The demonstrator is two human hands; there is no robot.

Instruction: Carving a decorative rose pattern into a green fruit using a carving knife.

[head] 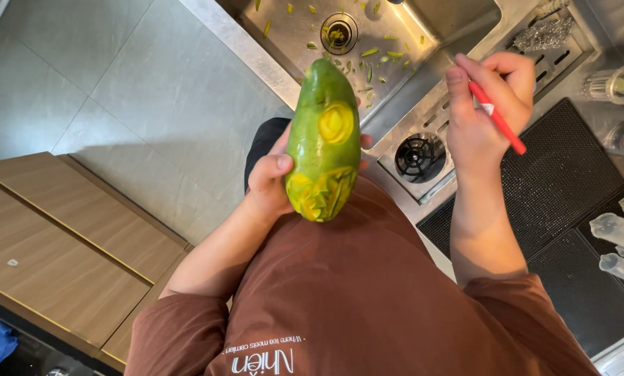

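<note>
My left hand grips a long green papaya upright in front of my chest. Its skin is carved: a yellow rose shape near the middle and pointed leaf cuts near the bottom. My right hand is raised to the right of the fruit, apart from it, fingers closed around a thin red-handled carving tool that slants down to the right. The tool's tip is hidden by my fingers.
A steel sink lies beyond the papaya, with green peel shavings scattered around its drain. A second round drain sits right of it. Black mats hold clear plastic bottles at right. A wooden cabinet top is at left.
</note>
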